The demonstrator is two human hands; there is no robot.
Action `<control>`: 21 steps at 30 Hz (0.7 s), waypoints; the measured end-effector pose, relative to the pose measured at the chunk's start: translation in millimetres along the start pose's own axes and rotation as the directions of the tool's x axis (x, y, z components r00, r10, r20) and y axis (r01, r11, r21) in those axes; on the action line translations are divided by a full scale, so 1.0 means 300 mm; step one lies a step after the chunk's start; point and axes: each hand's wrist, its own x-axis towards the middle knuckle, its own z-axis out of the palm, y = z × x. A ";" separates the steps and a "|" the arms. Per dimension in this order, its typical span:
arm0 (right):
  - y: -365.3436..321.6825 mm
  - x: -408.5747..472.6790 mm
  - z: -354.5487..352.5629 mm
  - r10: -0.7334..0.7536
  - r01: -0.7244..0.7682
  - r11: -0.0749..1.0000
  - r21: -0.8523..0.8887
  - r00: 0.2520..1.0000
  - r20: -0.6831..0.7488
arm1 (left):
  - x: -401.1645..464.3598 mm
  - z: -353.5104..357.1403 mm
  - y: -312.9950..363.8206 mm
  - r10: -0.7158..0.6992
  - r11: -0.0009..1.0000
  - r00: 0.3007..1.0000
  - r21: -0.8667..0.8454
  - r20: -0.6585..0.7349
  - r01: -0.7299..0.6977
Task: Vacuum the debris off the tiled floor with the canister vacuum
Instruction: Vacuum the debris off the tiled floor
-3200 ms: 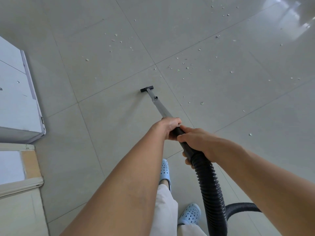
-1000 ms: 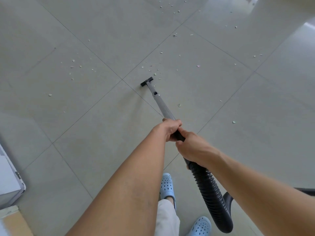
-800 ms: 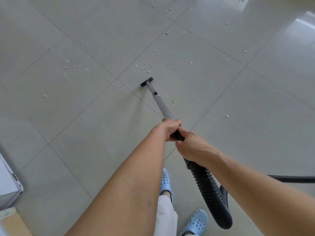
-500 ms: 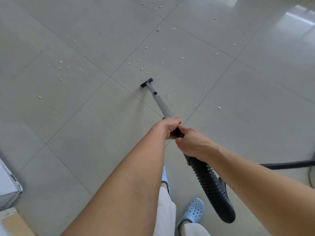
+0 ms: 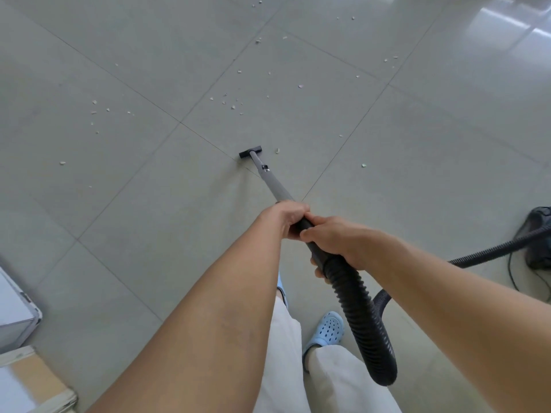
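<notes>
While gripped two-handed, wand point(image 5: 275, 186) floorward.

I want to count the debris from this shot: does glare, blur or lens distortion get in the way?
Head view: glare washes the tiled floor at top right; wide-angle bending curves the grout lines; debris beyond the nozzle stays sharp, far specks too small to tell apart; forearms hide the near floor.

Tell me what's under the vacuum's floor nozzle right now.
The black nozzle sits on bare grey tile, beside a grout line. Anything directly beneath it is covered. The nearest visible debris chip lies just to its right, not under it.
</notes>
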 end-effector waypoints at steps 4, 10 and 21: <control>0.053 -0.075 0.003 0.035 -0.036 0.999 -0.029 0.999 -0.011 | -0.078 0.051 -0.048 -0.001 1.000 1.000 -0.020 0.017 0.001; 0.120 -0.159 -0.005 0.065 -0.068 0.995 -0.077 0.997 -0.030 | -0.162 0.120 -0.091 -0.012 0.999 0.999 -0.051 0.047 0.014; 0.185 -0.212 -0.058 0.044 -0.058 0.973 -0.224 0.997 -0.064 | -0.173 0.232 -0.115 -0.020 0.990 0.994 -0.136 0.111 0.035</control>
